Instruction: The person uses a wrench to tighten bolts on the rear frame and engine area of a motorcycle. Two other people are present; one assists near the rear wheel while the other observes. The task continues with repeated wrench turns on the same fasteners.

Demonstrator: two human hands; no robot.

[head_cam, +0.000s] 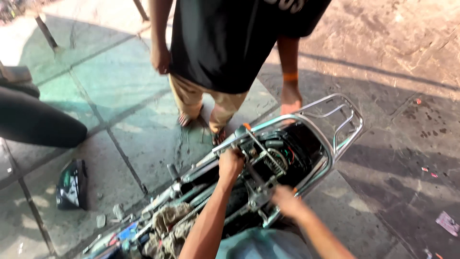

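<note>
Over the open frame (287,144) of a seatless motorbike, the left hand (230,164) is closed in a fist around a part near the frame rail. The right hand (286,199) rests beside the bracket (261,189); whether its fingers are closed cannot be determined. A coiled spring (266,151) runs diagonally between both hands. Risk: if the spring is under tension, a slip of the fist could let it snap against fingers, judged from its stretched line. The chrome rack (342,122) is tubular and glossy; wiring inside is coloured. An oily rag (167,225) lies crumpled on the frame. A bystander's hand (291,103) touches the rack.
</note>
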